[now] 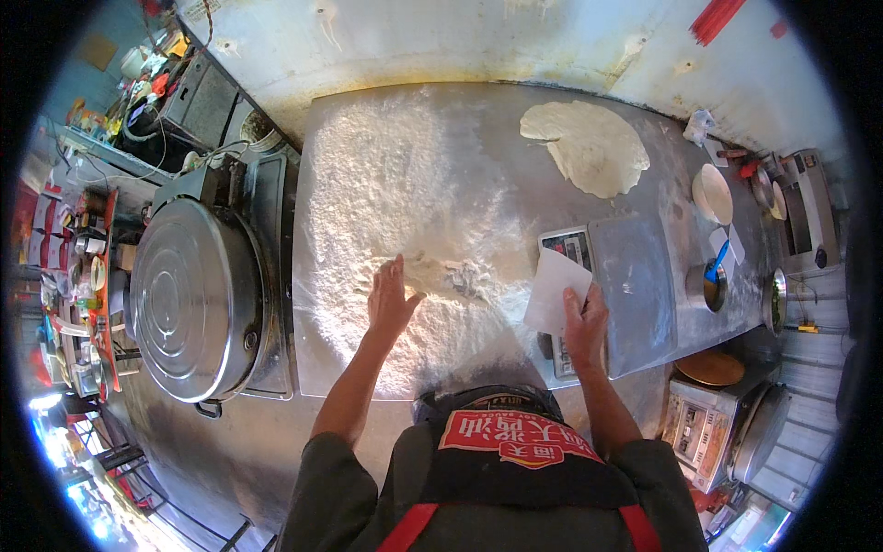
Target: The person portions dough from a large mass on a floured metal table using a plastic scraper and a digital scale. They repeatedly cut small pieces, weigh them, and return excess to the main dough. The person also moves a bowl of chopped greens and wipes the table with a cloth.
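Note:
White flour (372, 179) covers much of the left half of the metal worktable (483, 131). My left hand (390, 297) is over the flour near the table's front, thumb apart from the fingers and nothing held; whether it presses into the flour is unclear. Beside its thumb lies a small rough clump of floury dough (469, 277). In my right hand (586, 323) is a flat white dough scraper (557, 286), tilted above a digital scale (583, 240) and hiding part of its panel. A thin, irregular sheet of dough (597, 148) rests farther back on the right.
Left of the table stands a large round lidded electric griddle (196, 297). The scale's wide metal platform (635, 290) adjoins my right hand. Beyond it are a white bowl (712, 194) and a metal pot (705, 286) with a blue-handled brush (717, 261). A wall (476, 48) bounds the back.

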